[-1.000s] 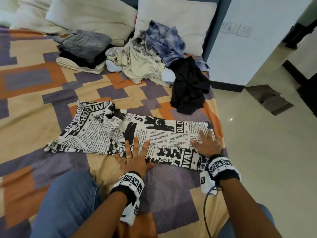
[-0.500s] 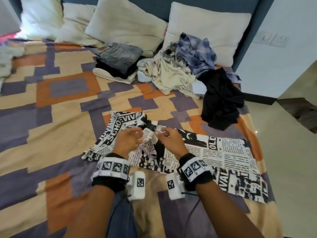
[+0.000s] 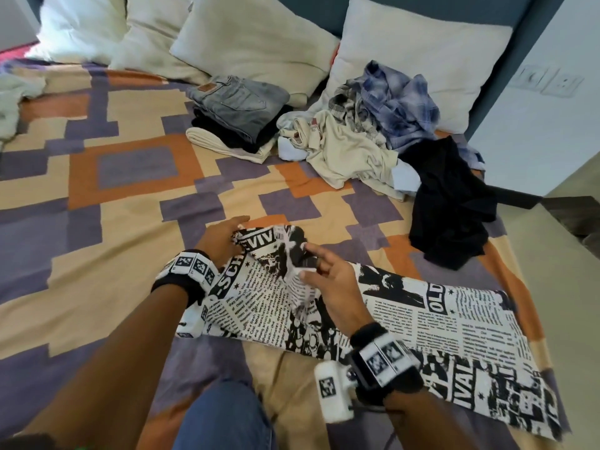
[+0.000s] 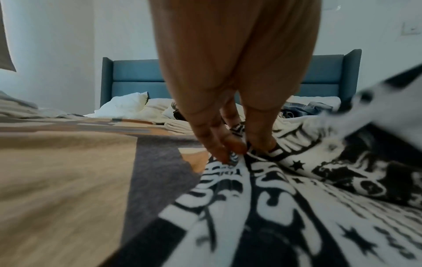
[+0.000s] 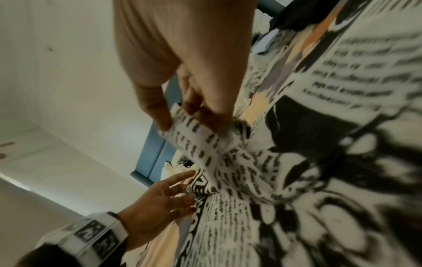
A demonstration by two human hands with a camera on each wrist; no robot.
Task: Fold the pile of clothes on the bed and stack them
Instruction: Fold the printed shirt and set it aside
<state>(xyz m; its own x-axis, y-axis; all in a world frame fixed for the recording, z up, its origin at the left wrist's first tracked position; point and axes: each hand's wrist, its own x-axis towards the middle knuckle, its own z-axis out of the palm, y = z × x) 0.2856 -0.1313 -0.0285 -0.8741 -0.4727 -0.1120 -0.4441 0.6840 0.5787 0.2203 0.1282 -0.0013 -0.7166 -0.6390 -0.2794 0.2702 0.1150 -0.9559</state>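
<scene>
A black-and-white newspaper-print garment (image 3: 438,323) lies across the near part of the bed, stretching to the right edge. My left hand (image 3: 238,227) pinches its far left hem, and the fingertips (image 4: 237,150) close on the cloth in the left wrist view. My right hand (image 3: 303,266) pinches a raised fold near the garment's middle-left, with the thumb (image 5: 160,115) and fingers nipping the printed cloth (image 5: 200,144). A folded stack (image 3: 237,115) with grey jeans on top sits near the pillows. To its right lies an unfolded heap (image 3: 367,138) of cream and blue plaid clothes.
A crumpled black garment (image 3: 451,206) hangs over the right edge of the bed (image 3: 130,196). Pillows (image 3: 253,40) line the blue headboard. The floor (image 3: 558,287) drops away on the right. My jeans-clad knee (image 3: 224,417) is at the bottom.
A second ago both hands lay flat on the garment's near edge. They then moved left to its bunched part, and now the left holds the hem while the right lifts a fold.
</scene>
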